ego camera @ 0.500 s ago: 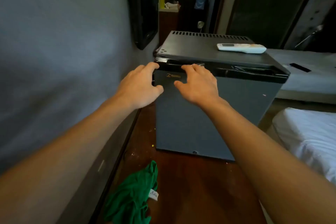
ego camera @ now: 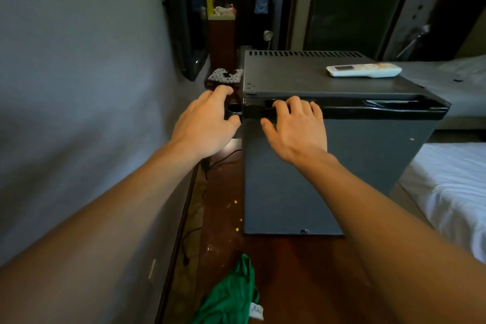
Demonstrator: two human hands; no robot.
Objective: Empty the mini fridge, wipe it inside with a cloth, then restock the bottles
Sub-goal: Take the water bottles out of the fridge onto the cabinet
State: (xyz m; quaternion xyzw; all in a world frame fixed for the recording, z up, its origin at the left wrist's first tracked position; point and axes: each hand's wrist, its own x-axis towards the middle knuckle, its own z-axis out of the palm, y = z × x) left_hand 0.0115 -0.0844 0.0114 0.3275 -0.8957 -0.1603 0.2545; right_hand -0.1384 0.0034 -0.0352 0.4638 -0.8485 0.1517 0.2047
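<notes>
A grey mini fridge point(ego camera: 342, 173) stands on a dark wooden surface with its door closed, so its inside and any bottles are hidden. My right hand point(ego camera: 297, 129) rests on the black top edge of the door near its left corner, fingers curled over the rim. My left hand point(ego camera: 207, 123) hovers just left of the fridge's upper left corner, fingers spread, beside a small dark round object point(ego camera: 234, 110). A green cloth point(ego camera: 231, 297) lies crumpled on the wood in front of the fridge.
A white remote control point(ego camera: 364, 70) lies on the fridge top. A grey wall runs along the left with a black TV point(ego camera: 186, 29) mounted on it. A white bed point(ego camera: 455, 192) is at the right. Black cables point(ego camera: 210, 166) trail left of the fridge.
The view has come closer and shifted to the left of the fridge. My left hand has moved off the door's corner to the left side, and my right hand's fingers now hook the door's top edge.
</notes>
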